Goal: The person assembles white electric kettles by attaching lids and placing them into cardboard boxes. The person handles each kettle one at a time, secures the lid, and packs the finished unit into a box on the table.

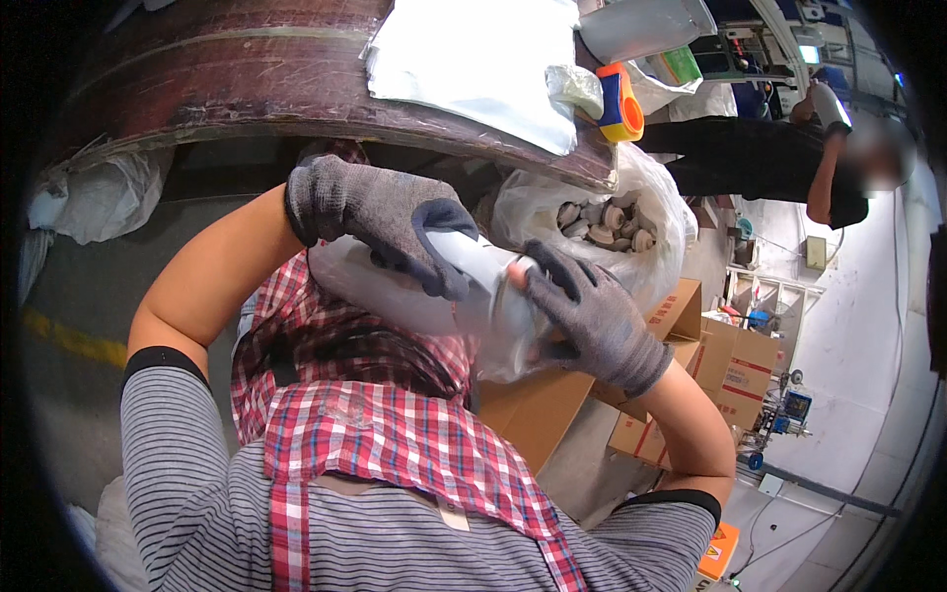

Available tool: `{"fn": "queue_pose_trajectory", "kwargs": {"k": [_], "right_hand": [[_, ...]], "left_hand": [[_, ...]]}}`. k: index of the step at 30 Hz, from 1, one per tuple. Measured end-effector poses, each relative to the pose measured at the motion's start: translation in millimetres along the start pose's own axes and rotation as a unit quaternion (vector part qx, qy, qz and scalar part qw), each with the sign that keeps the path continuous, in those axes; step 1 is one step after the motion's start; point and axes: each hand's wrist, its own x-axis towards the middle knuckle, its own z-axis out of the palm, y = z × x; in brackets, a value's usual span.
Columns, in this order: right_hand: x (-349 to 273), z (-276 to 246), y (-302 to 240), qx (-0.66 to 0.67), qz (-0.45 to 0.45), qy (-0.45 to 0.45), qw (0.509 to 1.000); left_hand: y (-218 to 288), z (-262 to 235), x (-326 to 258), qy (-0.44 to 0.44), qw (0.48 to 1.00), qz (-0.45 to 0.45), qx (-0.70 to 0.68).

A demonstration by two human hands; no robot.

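In front of my apron I hold a pale, whitish cylinder [395, 296] lengthwise between both gloved hands; it looks like a tumbler or bottle, but its exact kind does not show. Thin clear plastic [503, 360] hangs about its right end. My left hand [400, 217], in a grey glove, is closed over the upper side of the cylinder. Around the right end curl the fingers of my right hand [597, 321], with a bare fingertip showing through its glove. The fingers partly hide that end.
A dark wooden table [217, 74] lies ahead, bearing a stack of white sheets [473, 69] and an orange-yellow tape dispenser [619, 104]. Below its corner stands a plastic bag [671, 212] of grey round parts. An open cardboard box [533, 419] sits near my right hand. A person [750, 158] stands far right.
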Motion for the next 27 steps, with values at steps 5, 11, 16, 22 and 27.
{"fn": "queue_pose_trajectory", "kwargs": {"k": [5, 11, 16, 22, 27], "right_hand": [[-3.0, 7.5, 7.8, -0.161, -0.137, 0.01, 0.977], [-3.7, -1.3, 24.1, -0.053, 0.261, 0.0, 0.964], [-18.4, -5.2, 18.2, -0.119, 0.137, 0.102, 0.978], [-24.3, 14.3, 12.0, -0.086, -0.047, 0.065, 0.993], [-12.9, 9.8, -2.1, -0.101, -0.062, 0.058, 0.991]], "left_hand": [[-6.5, -2.8, 5.9, 0.005, 1.0, 0.024, -0.01], [10.5, 9.2, -1.0, -0.004, 0.994, 0.097, 0.055], [12.0, 9.5, -5.8, 0.027, 0.992, 0.124, -0.007], [12.5, 6.9, -5.4, 0.022, 0.996, 0.08, 0.026], [8.0, 11.7, -3.3, 0.053, 0.993, 0.097, 0.037]]}}
